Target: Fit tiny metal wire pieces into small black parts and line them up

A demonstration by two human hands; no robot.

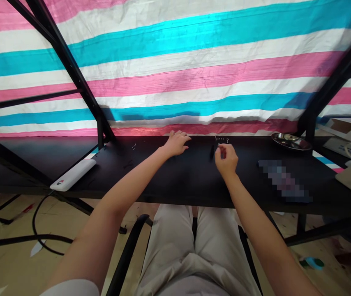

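Note:
My left hand [177, 143] lies palm down on the black table [175, 176] near its far edge, fingers stretched out flat and holding nothing. My right hand [226, 158] hovers a little to the right, its fingers curled together in a pinch around something too small to name. Just beyond it a row of several tiny metal hooks [221, 140] lies on the table, with a small black stick-like piece [211, 153] beside the hand.
A round metal dish [291, 142] sits at the far right of the table. A white power bank [73, 174] with a black cable lies at the left edge. A blurred patch [285, 181] covers something right of my hand. Black frame bars and a striped tarp stand behind.

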